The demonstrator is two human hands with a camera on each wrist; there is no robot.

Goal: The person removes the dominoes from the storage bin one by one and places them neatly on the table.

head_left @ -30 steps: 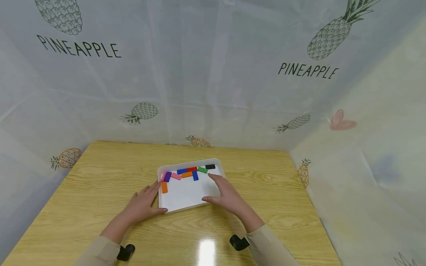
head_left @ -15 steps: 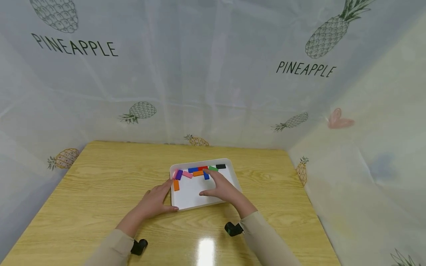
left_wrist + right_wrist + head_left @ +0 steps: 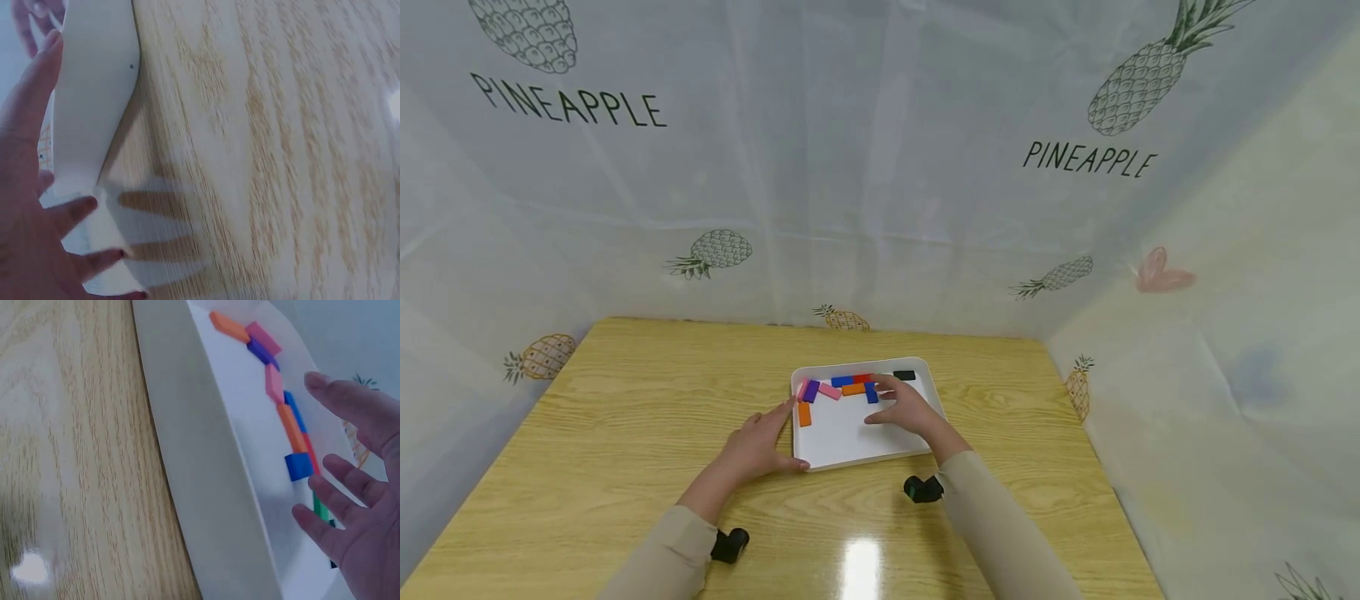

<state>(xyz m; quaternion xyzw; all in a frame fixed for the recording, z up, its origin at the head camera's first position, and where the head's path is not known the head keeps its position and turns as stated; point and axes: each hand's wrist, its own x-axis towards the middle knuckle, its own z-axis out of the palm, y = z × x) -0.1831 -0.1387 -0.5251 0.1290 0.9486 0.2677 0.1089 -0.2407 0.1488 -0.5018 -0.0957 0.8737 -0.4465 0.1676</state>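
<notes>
A white tray (image 3: 838,437) lies on the wooden table, holding small coloured blocks mostly along its far side. My left hand (image 3: 756,446) is spread at the tray's front left corner, thumb at the front rim and fingertips at the left wall. Over the tray's right half, my right hand (image 3: 912,410) hovers with fingers apart and nothing between them, near the blue block (image 3: 872,393) and the red block (image 3: 862,378). A green block (image 3: 320,506) shows behind its fingers in the right wrist view; that hand covers it in the head view.
At the tray's left are an orange block (image 3: 804,414), a purple block (image 3: 812,391) and a pink block (image 3: 830,391). A black block (image 3: 904,375) lies in the far right corner. Bare table (image 3: 685,367) surrounds the tray; a pineapple-print curtain (image 3: 880,183) hangs behind.
The tray has slid to the right with its blocks, my left hand moving along at its corner. My right hand shifted left over the tray, then slightly back right, now covering the green block.
</notes>
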